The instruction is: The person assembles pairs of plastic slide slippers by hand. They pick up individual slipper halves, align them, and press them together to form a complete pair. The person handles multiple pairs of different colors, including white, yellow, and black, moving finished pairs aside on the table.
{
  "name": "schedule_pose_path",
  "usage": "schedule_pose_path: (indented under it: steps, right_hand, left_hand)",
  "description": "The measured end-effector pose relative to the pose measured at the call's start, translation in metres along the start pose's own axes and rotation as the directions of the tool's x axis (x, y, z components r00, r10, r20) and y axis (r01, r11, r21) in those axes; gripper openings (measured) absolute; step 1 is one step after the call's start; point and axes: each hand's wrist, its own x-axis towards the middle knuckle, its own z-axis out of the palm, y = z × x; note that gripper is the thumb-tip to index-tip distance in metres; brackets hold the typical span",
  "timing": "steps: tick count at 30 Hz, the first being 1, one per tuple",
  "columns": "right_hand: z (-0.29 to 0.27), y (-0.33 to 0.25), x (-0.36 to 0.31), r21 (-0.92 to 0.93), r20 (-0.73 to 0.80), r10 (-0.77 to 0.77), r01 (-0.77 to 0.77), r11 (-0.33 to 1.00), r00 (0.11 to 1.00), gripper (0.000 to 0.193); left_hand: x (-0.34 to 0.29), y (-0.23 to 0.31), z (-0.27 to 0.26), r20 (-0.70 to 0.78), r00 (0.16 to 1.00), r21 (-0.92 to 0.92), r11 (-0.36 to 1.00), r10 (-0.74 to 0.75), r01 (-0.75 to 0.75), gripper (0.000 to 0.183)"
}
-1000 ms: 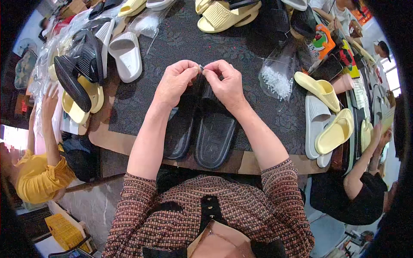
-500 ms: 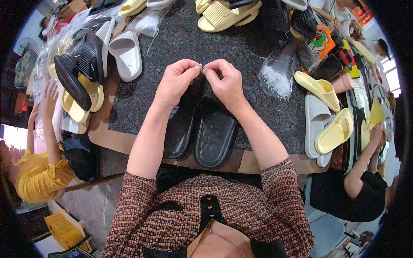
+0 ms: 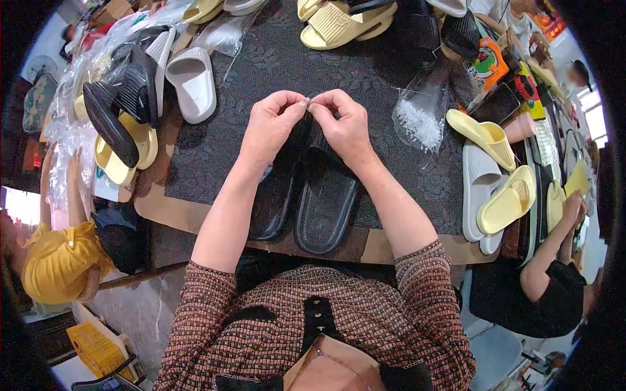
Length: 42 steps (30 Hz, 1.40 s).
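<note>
Two black slide sandals lie side by side on the dark patterned mat, heels toward me. Over their far ends, my left hand and my right hand meet, fingertips almost touching. Each thumb and forefinger is pinched together. Something tiny and pale shows between the fingertips, too small to name. My hands and wrists partly cover the sandals' straps. To the right of my right hand is a clear plastic bag with small white plastic pieces.
A grey slide and a pile of black and yellow slides sit at left. Yellow slides are at the far edge. More yellow and grey slides line the right side. Co-workers sit on both sides, one in a yellow top.
My hands stay pinched in almost the same place, shifted very slightly right. The left co-worker's arms and body have moved; the right co-worker's hands have shifted a little.
</note>
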Motion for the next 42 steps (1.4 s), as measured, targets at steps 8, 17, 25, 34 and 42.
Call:
schedule_pose_path:
  steps: [8, 17, 25, 34, 42]
  right_hand:
    - [-0.002, -0.005, -0.001, -0.05, -0.013, -0.054, 0.054, 0.997, 0.998, 0.005]
    - [-0.001, -0.003, -0.002, -0.035, -0.026, -0.065, 0.065, 0.997, 0.998, 0.006]
    - [-0.002, -0.007, -0.001, -0.094, -0.02, -0.073, 0.071, 0.993, 0.997, 0.006]
    - [-0.002, -0.005, -0.002, -0.084, -0.014, -0.056, 0.055, 0.995, 0.998, 0.006]
    - [-0.002, 0.0, -0.002, -0.014, 0.03, -0.014, 0.014, 1.0, 0.999, 0.005]
  left_hand:
    - [-0.002, 0.002, -0.002, 0.023, 1.0, -0.078, 0.997, 0.021, -0.019, 0.012]
    - [0.001, -0.005, -0.005, -0.022, 0.999, -0.073, 0.997, -0.027, 0.025, 0.011]
    - [0.0, -0.003, -0.003, -0.01, 1.0, -0.08, 0.997, -0.005, 0.005, 0.009]
    - [-0.001, -0.003, -0.001, -0.037, 0.999, -0.017, 1.0, 0.007, -0.008, 0.009]
    - [0.001, -0.001, -0.005, 0.064, 0.997, -0.059, 0.997, -0.04, 0.044, 0.006]
